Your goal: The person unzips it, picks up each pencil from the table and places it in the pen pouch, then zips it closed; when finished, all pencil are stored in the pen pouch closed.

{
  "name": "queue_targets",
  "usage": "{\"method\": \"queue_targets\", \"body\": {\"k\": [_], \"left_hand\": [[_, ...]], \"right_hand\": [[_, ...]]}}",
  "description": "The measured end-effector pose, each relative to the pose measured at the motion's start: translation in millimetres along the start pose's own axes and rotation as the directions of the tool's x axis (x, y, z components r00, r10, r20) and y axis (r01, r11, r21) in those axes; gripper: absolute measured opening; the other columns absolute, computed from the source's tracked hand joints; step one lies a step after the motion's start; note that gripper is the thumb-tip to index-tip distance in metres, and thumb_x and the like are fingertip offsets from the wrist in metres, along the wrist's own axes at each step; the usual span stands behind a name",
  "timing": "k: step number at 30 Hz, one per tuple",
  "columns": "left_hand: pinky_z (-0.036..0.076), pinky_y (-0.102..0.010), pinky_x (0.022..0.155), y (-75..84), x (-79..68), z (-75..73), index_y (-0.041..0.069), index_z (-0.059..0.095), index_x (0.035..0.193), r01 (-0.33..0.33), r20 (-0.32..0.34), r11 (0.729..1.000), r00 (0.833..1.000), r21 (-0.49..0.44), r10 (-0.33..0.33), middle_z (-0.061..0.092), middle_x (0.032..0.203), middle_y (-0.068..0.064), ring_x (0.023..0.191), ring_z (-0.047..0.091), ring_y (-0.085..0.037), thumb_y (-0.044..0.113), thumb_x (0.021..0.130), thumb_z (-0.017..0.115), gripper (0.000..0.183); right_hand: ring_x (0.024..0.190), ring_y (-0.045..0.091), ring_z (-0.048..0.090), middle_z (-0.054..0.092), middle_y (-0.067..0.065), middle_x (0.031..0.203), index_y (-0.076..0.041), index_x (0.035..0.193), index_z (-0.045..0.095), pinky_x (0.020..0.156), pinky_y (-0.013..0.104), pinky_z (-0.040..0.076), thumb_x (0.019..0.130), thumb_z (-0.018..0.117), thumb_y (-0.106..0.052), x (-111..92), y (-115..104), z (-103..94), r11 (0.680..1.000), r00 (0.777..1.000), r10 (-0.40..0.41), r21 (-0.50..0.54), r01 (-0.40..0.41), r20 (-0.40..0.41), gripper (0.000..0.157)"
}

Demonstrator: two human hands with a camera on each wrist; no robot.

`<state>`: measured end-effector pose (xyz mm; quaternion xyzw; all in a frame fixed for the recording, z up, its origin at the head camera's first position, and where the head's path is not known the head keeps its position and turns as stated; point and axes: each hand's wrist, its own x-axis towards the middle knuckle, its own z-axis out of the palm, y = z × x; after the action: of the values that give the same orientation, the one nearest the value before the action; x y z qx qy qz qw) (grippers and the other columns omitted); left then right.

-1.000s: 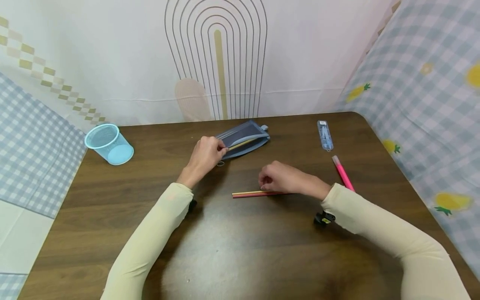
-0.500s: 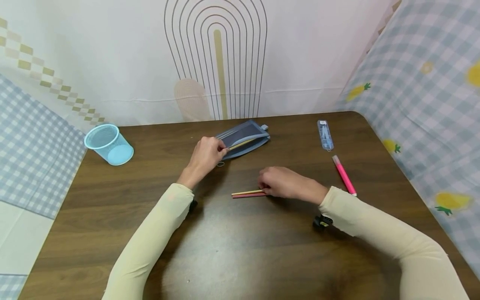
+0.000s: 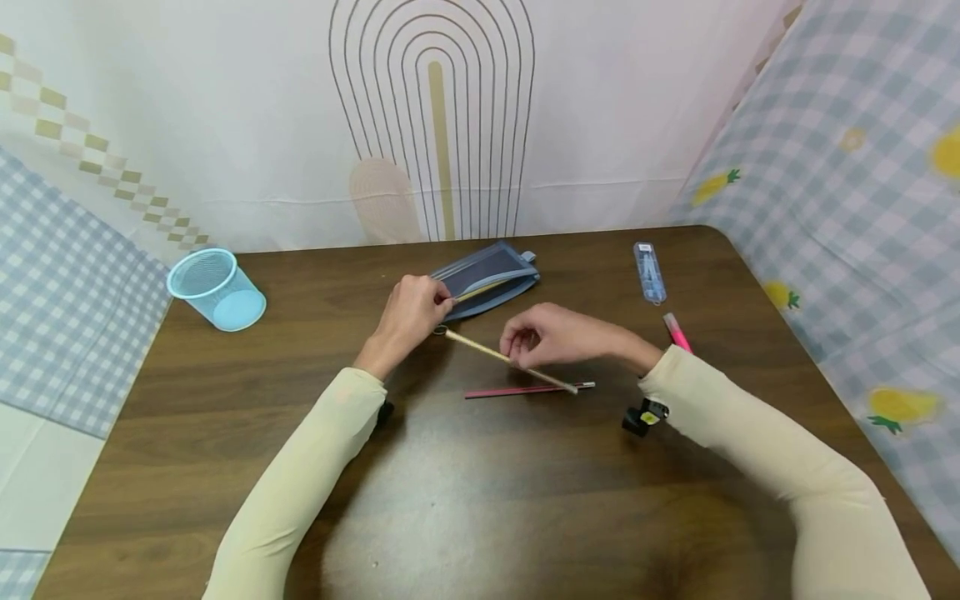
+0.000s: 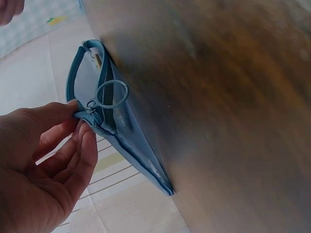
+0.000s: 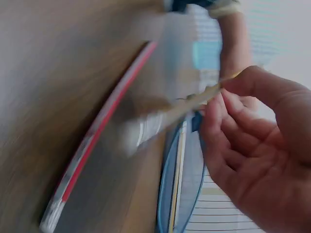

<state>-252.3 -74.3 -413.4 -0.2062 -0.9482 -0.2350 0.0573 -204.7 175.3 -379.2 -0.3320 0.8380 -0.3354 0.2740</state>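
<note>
My left hand [image 3: 408, 312] pinches the corner of a blue mesh zip pencil pouch [image 4: 138, 150] beside its ring-shaped zip pull [image 4: 112, 106]. The pouch gapes along its zip, and a yellow pencil [image 5: 179, 174] lies inside. In my right hand [image 3: 562, 333], thumb and fingers pinch another yellow pencil [image 3: 480, 346] near its middle. That pencil is held slantwise over the table, one end toward the pouch; its near end is blurred in the right wrist view. Below it a red and black pencil [image 5: 92, 131] with a white-tipped end lies on the table.
A light blue mesh pen cup [image 3: 213, 292] stands at the left of the brown table [image 3: 420, 500]. To the right are a pink marker [image 3: 677, 332], partly behind my right sleeve, and a flat blue see-through case [image 3: 649, 272]. Patterned cloth hangs behind.
My right hand has picked up the yellow pencil from beside the red one, raising it toward the pouch and turning it aslant. My left hand keeps its hold on the pouch.
</note>
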Motion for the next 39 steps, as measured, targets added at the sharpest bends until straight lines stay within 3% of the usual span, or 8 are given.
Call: {"method": "queue_targets", "body": {"k": [3, 7, 11, 15, 22, 28, 34, 39], "left_hand": [[0.058, -0.037, 0.072, -0.8, -0.4, -0.5, 0.007, 0.081, 0.092, 0.006, 0.007, 1.000, 1.000, -0.012, -0.006, 0.078, 0.086, -0.007, 0.079, 0.072, -0.021, 0.018, 0.094, 0.072, 0.014], [0.058, -0.036, 0.073, -1.7, -0.8, 0.1, 0.008, 0.081, 0.092, -0.001, 0.007, 1.000, 1.000, -0.021, 0.001, 0.078, 0.087, -0.006, 0.079, 0.072, -0.021, 0.019, 0.094, 0.071, 0.015], [0.059, -0.036, 0.075, -1.8, -1.7, 0.6, 0.008, 0.081, 0.092, -0.005, 0.008, 1.000, 1.000, -0.022, 0.005, 0.079, 0.088, -0.006, 0.080, 0.073, -0.021, 0.019, 0.095, 0.071, 0.016], [0.059, -0.035, 0.074, -1.6, -2.3, 1.4, 0.007, 0.081, 0.092, -0.011, 0.011, 1.000, 1.000, -0.026, 0.011, 0.079, 0.088, -0.006, 0.079, 0.072, -0.020, 0.019, 0.095, 0.071, 0.016], [0.058, -0.036, 0.074, -3.0, -2.1, 0.9, 0.007, 0.081, 0.093, -0.024, -0.001, 1.000, 1.000, -0.015, 0.024, 0.079, 0.088, -0.006, 0.080, 0.073, -0.019, 0.018, 0.094, 0.071, 0.015], [0.058, -0.037, 0.076, -3.1, -3.3, -0.8, 0.007, 0.081, 0.093, -0.010, -0.010, 1.000, 1.000, -0.013, 0.010, 0.079, 0.089, -0.006, 0.082, 0.073, -0.020, 0.017, 0.094, 0.072, 0.014], [0.058, -0.037, 0.077, -2.2, -2.6, 1.1, 0.008, 0.082, 0.092, -0.006, -0.001, 1.000, 1.000, -0.012, 0.006, 0.079, 0.089, -0.005, 0.083, 0.073, -0.020, 0.019, 0.094, 0.072, 0.014], [0.058, -0.037, 0.077, -1.5, -1.3, 0.5, 0.008, 0.082, 0.092, -0.012, -0.012, 1.000, 1.000, -0.006, 0.012, 0.079, 0.088, -0.005, 0.083, 0.073, -0.021, 0.018, 0.093, 0.073, 0.013]], "right_hand": [[0.084, 0.013, 0.064, 0.070, 0.007, 0.095, 0.011, 0.117, 0.063, 0.075, 0.029, 0.058, 0.095, 0.056, -0.001, 3.2, 6.9, -8.2, 0.911, 0.986, 0.121, 0.382, -0.157, 0.116, 0.026], [0.086, 0.015, 0.069, 0.070, 0.011, 0.099, 0.020, 0.133, 0.047, 0.080, 0.028, 0.060, 0.102, 0.049, 0.000, 10.0, 27.4, -8.8, 0.580, 0.945, 0.268, 0.752, -0.313, 0.186, 0.038], [0.089, 0.020, 0.073, 0.072, 0.014, 0.098, 0.015, 0.124, 0.057, 0.084, 0.029, 0.060, 0.104, 0.046, 0.003, 20.8, 48.0, -4.7, 0.244, 0.913, 0.375, 0.932, -0.266, 0.162, 0.026], [0.089, 0.022, 0.074, 0.074, 0.017, 0.094, 0.005, 0.094, 0.070, 0.085, 0.030, 0.060, 0.103, 0.046, 0.004, 33.0, 57.8, -7.2, 0.047, 0.882, 0.450, 0.983, -0.177, 0.137, 0.026], [0.083, 0.027, 0.075, 0.075, 0.021, 0.086, 0.007, 0.089, 0.067, 0.082, 0.033, 0.061, 0.101, 0.049, 0.005, 57.8, 56.0, -11.7, -0.015, 0.857, 0.510, 0.997, -0.079, 0.076, 0.022], [0.079, 0.030, 0.077, 0.075, 0.024, 0.085, 0.010, 0.113, 0.060, 0.083, 0.031, 0.061, 0.101, 0.051, 0.005, 78.2, 46.7, -7.8, -0.047, 0.819, 0.574, 0.999, -0.003, 0.029, 0.016], [0.072, 0.028, 0.077, 0.074, 0.026, 0.096, 0.008, 0.140, 0.050, 0.085, 0.029, 0.059, 0.098, 0.052, 0.010, 89.4, 42.4, -2.2, -0.015, 0.747, 0.665, 0.998, 0.054, -0.030, 0.042], [0.076, 0.028, 0.077, 0.059, 0.029, 0.127, 0.009, 0.143, 0.047, 0.086, 0.027, 0.058, 0.098, 0.052, 0.011, 96.0, 41.2, -2.8, 0.007, 0.743, 0.668, 0.998, 0.062, -0.051, 0.046]]}}
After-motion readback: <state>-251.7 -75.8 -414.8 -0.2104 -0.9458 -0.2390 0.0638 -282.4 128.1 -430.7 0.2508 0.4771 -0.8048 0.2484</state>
